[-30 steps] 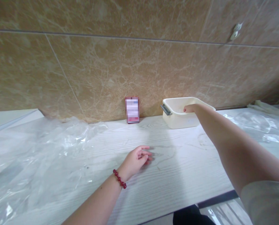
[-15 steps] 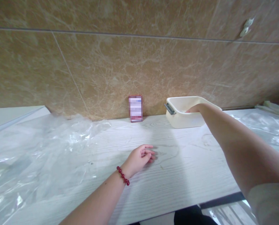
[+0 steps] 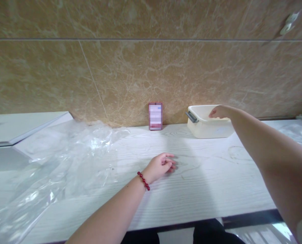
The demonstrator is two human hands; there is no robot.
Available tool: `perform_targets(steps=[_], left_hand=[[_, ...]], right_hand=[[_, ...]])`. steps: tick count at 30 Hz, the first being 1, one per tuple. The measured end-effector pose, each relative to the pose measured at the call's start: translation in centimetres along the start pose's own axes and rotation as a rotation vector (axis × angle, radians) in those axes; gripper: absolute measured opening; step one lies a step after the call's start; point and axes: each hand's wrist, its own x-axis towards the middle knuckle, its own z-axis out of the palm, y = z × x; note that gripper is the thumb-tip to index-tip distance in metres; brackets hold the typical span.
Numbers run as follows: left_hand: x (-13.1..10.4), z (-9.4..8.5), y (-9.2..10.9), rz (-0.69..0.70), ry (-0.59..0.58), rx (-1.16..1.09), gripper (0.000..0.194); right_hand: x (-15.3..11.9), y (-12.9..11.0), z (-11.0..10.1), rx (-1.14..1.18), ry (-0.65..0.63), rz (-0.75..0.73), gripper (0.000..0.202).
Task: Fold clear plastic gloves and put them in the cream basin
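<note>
My left hand (image 3: 163, 165) rests on the pale wood-grain table (image 3: 181, 200), a red bead bracelet (image 3: 144, 181) round its wrist. Its fingers are loosely bent and apart, with nothing in them. At the back right, my right hand (image 3: 218, 112) is at the mouth of a cream plastic bin (image 3: 209, 130) with a grey clip handle (image 3: 192, 117). The fingertips are pinched together inside the rim; whatever they hold, if anything, is too small to make out. The bin's floor is hidden by its front wall.
A phone (image 3: 155, 117) with a blurred screen leans upright against the brown marble wall (image 3: 130, 74). Crumpled clear plastic (image 3: 82, 159) covers the table's left side, beside a white box (image 3: 26, 127). More clear plastic (image 3: 297, 134) lies at the far right.
My right hand has risen from deeper in the bin to its rim, its fingers now showing. My left hand stays on the table. The view has shifted a little left.
</note>
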Motion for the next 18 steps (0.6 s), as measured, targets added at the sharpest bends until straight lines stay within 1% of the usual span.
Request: perform_targets(steps=[2,3,4,6,8,11,13,14,16,18], left_hand=[[0.0,0.0,-0.1,-0.012,0.000,-0.005,0.022],[0.0,0.0,-0.1,-0.018,0.000,-0.003,0.022],[0.0,0.0,-0.1,-0.021,0.000,0.003,0.022],[-0.1,0.0,-0.2,-0.013,-0.006,0.015,0.021],[-0.1,0.0,-0.2,-0.001,-0.020,0.021,0.021],[0.0,-0.1,-0.5,0.020,-0.043,0.033,0.021],[0.1,-0.2,-0.7,0.043,-0.052,0.057,0.022],[0.2,-0.3,-0.8,0.057,-0.054,0.071,0.021],[0.3,-0.4,-1.0,0.083,-0.056,0.099,0.021],[0.3,-0.5,-1.0,0.102,-0.066,0.122,0.021]], right_hand=[[-1.0,-1.2,-1.2,-0.103,-0.194,0.045,0.026],[-1.6,-1.9,-1.9,-0.149,-0.224,0.063,0.027],[-2.5,-2.5,-2.6,-0.157,-0.188,0.082,0.029],[-4.4,-3.7,-3.9,-0.095,-0.033,0.088,0.032],[-6.5,-4.8,-5.0,-0.009,0.077,0.064,0.031],[-9.9,-6.3,-5.8,0.081,0.131,0.032,0.031],[-12.1,-7.4,-5.5,0.134,0.141,0.012,0.031],[-13.3,-7.9,-5.1,0.158,0.126,-0.004,0.031],[-15.7,-9.0,-3.8,0.205,0.065,-0.050,0.032],[-18.3,-10.0,-1.7,0.293,-0.024,-0.123,0.029]])
